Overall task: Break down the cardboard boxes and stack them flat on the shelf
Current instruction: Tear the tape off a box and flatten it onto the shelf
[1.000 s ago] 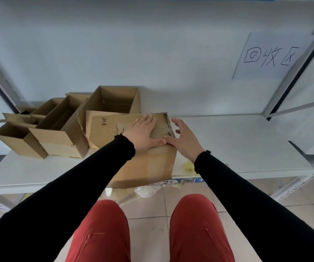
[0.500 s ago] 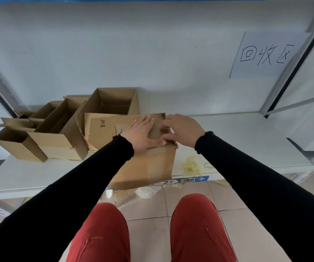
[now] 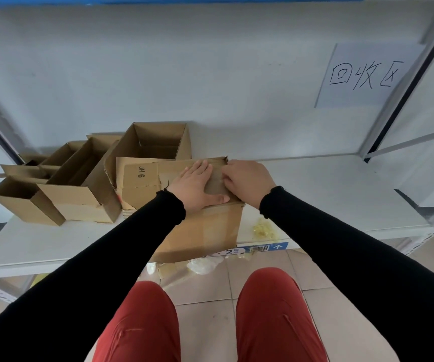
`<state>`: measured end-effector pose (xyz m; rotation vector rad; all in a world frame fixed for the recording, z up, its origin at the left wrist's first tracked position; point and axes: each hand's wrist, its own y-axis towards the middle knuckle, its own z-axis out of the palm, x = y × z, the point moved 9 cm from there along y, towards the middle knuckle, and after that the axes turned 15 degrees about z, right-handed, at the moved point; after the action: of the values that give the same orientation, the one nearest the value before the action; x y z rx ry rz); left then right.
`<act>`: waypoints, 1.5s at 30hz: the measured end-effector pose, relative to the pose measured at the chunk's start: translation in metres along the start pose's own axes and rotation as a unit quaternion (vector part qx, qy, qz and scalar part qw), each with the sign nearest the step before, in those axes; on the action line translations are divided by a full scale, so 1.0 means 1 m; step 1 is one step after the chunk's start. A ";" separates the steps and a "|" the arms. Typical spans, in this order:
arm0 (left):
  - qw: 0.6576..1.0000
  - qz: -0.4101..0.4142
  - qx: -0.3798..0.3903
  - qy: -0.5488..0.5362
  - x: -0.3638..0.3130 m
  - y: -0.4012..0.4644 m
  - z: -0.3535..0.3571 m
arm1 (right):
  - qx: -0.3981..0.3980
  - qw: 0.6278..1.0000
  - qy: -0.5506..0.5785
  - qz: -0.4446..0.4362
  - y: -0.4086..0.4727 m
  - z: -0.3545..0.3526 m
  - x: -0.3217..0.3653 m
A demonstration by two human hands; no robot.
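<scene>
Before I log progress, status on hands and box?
Left hand flat on box. Right hand picking at tape. Open boxes crowd left.

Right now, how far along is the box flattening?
Hardly begun. No flattened stack shows on the shelf. In hand: the left hand presses the closed box while the right hand picks at its top. Left: that box and the open boxes beside it, all upright.

Your closed box (image 3: 200, 228) sits at the shelf's (image 3: 328, 194) front edge; the open boxes (image 3: 80, 184) stand left and behind it.
</scene>
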<state>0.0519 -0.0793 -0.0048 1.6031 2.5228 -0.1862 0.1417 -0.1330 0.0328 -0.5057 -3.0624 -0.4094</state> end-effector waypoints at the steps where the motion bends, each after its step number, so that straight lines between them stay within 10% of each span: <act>1: 1.000 0.000 -0.002 0.000 0.001 0.000 0.000 | -0.009 0.998 0.055 0.031 0.001 0.003 -0.007; 4: 1.000 0.001 -0.003 0.002 0.002 -0.001 -0.001 | 0.016 0.895 0.394 0.211 -0.002 0.019 -0.047; 8: 1.000 -0.003 0.005 0.004 0.003 -0.001 0.001 | 0.127 0.484 0.768 0.399 -0.032 0.072 -0.061; 10: 1.000 -0.004 0.008 0.008 0.002 -0.001 0.002 | 0.153 0.429 0.796 0.397 -0.039 0.083 -0.058; 15: 1.000 -0.017 0.016 0.008 0.000 -0.001 0.001 | 0.177 0.477 0.787 0.349 -0.030 0.076 -0.057; 21: 0.999 -0.032 0.017 0.013 -0.010 0.004 0.000 | 0.087 0.811 0.500 0.290 -0.009 0.046 -0.063; 23: 0.999 -0.037 0.021 0.023 -0.012 0.004 0.001 | 0.079 0.797 0.520 0.297 -0.004 0.045 -0.067; 27: 0.999 -0.053 0.006 0.011 -0.016 -0.006 -0.007 | 0.142 0.634 0.688 0.324 -0.013 0.055 -0.064; 31: 0.990 -0.069 -0.098 -0.080 -0.020 -0.026 -0.036 | 0.111 0.611 0.743 0.248 -0.003 0.008 -0.046; 34: 0.957 -0.053 -0.209 -0.197 -0.022 -0.039 -0.055 | 0.088 0.641 0.740 0.185 0.010 -0.038 -0.023; 39: 0.809 -0.011 -0.308 -0.500 -0.015 -0.056 -0.042 | 0.105 0.806 0.571 0.119 0.016 -0.049 0.033; 45: 0.755 -0.044 -0.369 -0.540 0.012 -0.092 -0.010 | 0.170 0.830 0.522 0.099 0.008 -0.011 0.079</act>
<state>-0.0366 -0.1055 0.0046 0.6787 1.4263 -0.0635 0.0687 -0.1034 0.0497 -0.3812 -1.9256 -0.0623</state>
